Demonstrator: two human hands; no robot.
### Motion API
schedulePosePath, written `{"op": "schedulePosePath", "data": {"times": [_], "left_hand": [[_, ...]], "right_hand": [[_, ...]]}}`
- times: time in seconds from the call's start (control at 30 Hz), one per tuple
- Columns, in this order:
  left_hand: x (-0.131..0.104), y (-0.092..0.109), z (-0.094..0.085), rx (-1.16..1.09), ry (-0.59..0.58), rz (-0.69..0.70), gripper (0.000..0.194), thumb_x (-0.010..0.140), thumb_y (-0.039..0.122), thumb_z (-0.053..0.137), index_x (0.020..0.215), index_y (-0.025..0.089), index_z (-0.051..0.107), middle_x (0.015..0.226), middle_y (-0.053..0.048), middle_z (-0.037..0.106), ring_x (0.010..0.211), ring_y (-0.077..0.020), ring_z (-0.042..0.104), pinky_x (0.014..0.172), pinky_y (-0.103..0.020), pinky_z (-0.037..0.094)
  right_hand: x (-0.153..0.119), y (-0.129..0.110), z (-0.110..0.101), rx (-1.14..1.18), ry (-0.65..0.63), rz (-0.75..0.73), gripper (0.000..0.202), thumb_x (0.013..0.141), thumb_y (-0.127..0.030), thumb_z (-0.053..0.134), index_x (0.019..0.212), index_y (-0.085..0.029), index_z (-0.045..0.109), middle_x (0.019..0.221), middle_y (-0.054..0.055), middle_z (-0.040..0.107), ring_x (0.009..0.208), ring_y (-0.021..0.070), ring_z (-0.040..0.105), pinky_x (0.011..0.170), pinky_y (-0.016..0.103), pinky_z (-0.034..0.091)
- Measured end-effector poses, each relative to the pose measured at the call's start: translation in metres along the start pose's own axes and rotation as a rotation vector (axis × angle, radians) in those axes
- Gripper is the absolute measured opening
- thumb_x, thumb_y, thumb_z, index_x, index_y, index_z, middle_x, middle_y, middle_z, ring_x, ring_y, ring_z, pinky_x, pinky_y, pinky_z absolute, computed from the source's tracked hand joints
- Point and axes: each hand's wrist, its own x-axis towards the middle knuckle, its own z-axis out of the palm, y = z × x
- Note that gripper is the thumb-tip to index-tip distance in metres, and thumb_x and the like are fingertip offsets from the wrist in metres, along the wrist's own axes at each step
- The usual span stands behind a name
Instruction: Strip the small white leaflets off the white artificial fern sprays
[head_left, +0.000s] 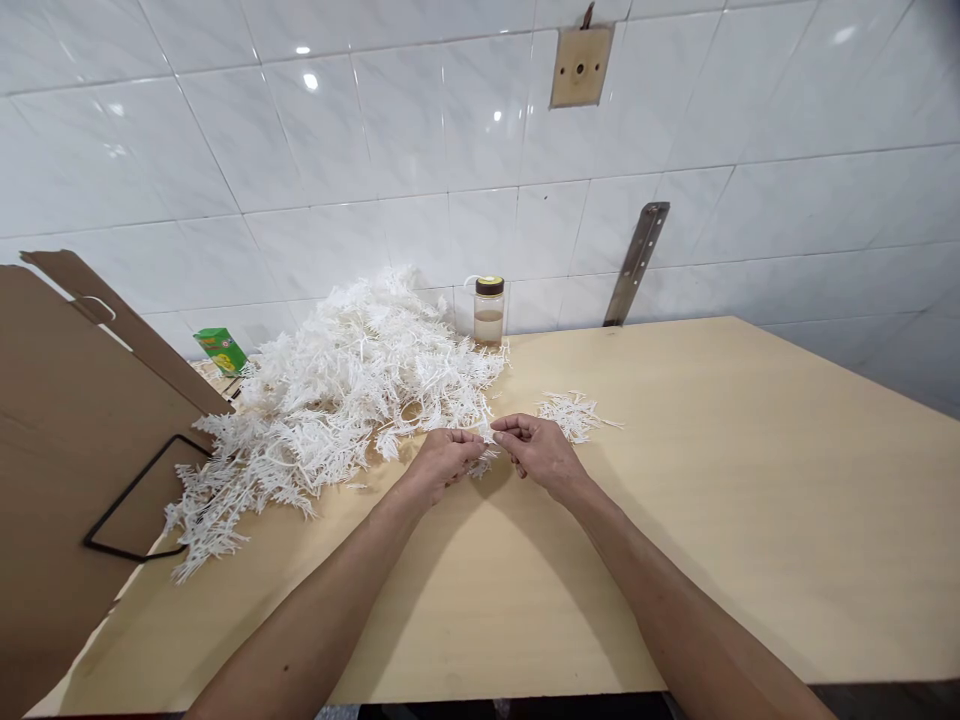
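Observation:
My left hand (448, 462) and my right hand (541, 452) meet over the middle of the table, both with fingers pinched. Between them is a small white plastic foliage sprig (484, 462), its feathery tips showing above and below the fingertips. Part of the sprig is hidden by my fingers. A large heap of the same white plastic foliage (360, 370) spreads to the left of and behind my left hand. Just beyond my right hand lies a small separate pile of white sprigs (574, 415) on the table.
The pale wooden table (750, 500) meets a tiled wall. A dark-lidded jar (489, 315) with liquid stands behind the heap. At left are a cardboard box (90, 400), a black wire frame (112, 545) and a green carton (221, 350). A metal bracket (637, 262) leans at the wall.

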Motion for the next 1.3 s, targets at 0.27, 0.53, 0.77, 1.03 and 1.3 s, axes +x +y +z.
{"op": "schedulePosePath", "data": {"times": [0.27,0.53,0.77,1.03,1.3], "left_hand": [[0.005,-0.005,0.001,-0.186,-0.037,-0.003,0.029,0.065,0.039,0.072,0.063,0.017,0.053,0.042,0.006,0.037,0.039,-0.0048,0.027,0.04,-0.023,0.012],[0.002,0.0,0.003,-0.283,0.061,-0.019,0.032,0.062,0.039,0.078,0.069,0.014,0.06,0.041,0.007,0.036,0.039,-0.004,0.027,0.041,-0.023,0.009],[0.002,-0.001,0.007,-0.244,0.09,-0.016,0.028,0.065,0.033,0.077,0.062,0.014,0.056,0.041,0.008,0.033,0.036,-0.0028,0.022,0.04,-0.023,0.006],[0.001,-0.002,0.007,-0.222,0.092,-0.002,0.033,0.064,0.035,0.079,0.061,0.015,0.053,0.042,0.009,0.032,0.036,-0.0019,0.021,0.04,-0.023,0.007],[0.005,-0.006,0.008,-0.212,0.052,-0.016,0.035,0.066,0.035,0.078,0.059,0.016,0.05,0.042,0.008,0.033,0.036,-0.0022,0.02,0.04,-0.024,0.006]], "right_hand": [[0.0,0.0,-0.001,0.015,-0.014,-0.039,0.03,0.074,-0.038,0.066,0.096,-0.017,0.067,0.063,-0.002,0.058,0.05,0.0103,0.049,0.037,0.02,0.042],[-0.004,-0.008,0.002,0.002,-0.086,-0.044,0.029,0.074,-0.039,0.066,0.095,-0.017,0.064,0.067,-0.001,0.059,0.049,0.0098,0.05,0.036,0.02,0.042],[-0.004,-0.011,-0.006,-0.127,0.027,-0.104,0.036,0.077,-0.038,0.064,0.107,-0.018,0.062,0.107,0.008,0.067,0.051,0.0079,0.055,0.043,0.023,0.05],[-0.006,-0.013,-0.004,-0.245,-0.025,-0.144,0.025,0.084,-0.04,0.056,0.084,-0.019,0.07,0.065,-0.001,0.064,0.04,0.0096,0.054,0.045,0.023,0.044],[-0.002,-0.006,-0.002,-0.463,0.083,-0.222,0.022,0.085,-0.033,0.052,0.081,-0.02,0.069,0.064,-0.001,0.067,0.047,0.0121,0.057,0.057,0.025,0.045]]}}
